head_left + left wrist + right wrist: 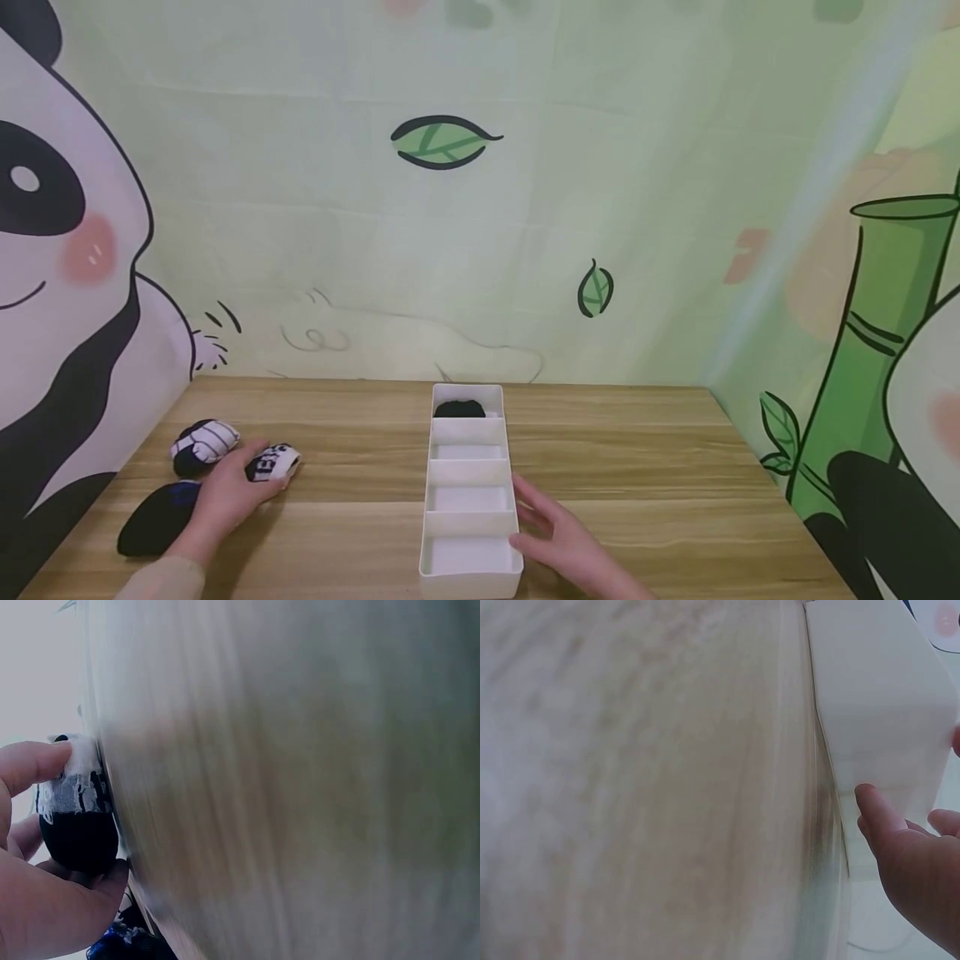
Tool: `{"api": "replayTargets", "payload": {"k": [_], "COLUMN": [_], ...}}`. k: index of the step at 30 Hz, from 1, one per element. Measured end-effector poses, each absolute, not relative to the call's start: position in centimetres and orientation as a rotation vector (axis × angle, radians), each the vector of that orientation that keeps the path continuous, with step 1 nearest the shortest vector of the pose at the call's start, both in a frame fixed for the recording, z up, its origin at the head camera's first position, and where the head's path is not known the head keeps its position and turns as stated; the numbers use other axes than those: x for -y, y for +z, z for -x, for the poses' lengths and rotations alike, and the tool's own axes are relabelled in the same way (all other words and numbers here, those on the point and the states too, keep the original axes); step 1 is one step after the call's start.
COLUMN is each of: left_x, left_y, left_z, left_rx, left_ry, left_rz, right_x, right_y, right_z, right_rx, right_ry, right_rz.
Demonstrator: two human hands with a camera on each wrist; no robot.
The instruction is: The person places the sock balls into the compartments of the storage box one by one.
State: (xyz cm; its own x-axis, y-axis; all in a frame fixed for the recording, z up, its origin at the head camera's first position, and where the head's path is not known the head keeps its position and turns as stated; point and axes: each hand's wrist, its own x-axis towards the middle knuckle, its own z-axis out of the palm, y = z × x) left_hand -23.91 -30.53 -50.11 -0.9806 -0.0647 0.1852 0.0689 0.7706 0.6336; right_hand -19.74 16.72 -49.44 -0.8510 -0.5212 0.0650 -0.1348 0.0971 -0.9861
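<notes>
My left hand [228,492] holds a rolled black-and-white sock [273,462] at the left of the table. In the left wrist view, thumb and fingers lie on either side of this sock [79,825]. Beside that hand are a striped white-and-black rolled sock [206,442] and a black sock bundle [157,521] with blue marks. A long white box [471,587], split into compartments, stands mid-table with a black bundle [460,409] in its farthest compartment. My right hand [566,537] rests against the box's right side, fingers extended; the right wrist view shows fingertips at the wall [885,742].
The wood-grain table [637,458] reaches back to a wall hanging [300,208] printed with pandas, leaves and bamboo. Partitions [470,523] cross the box between its compartments.
</notes>
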Motion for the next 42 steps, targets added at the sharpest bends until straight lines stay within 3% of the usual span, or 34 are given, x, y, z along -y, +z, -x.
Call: {"api": "replayTargets", "payload": {"k": [13,42], "left_x": [30.8,27.6], "left_y": [-49.9,-48.9], "left_z": [24.0,23.9], "left_rx": [2.841,2.754], "left_ry": [-1.016,-1.062], "left_rz": [-0.064,0.065], "right_x": [-16.8,-16.7], "right_y": [-49.5,-49.3], "right_z": [19.7,19.7], "right_rx": [-2.086,-2.102], "right_ry": [-1.802,-1.796], "right_rz": [0.632,0.614]}}
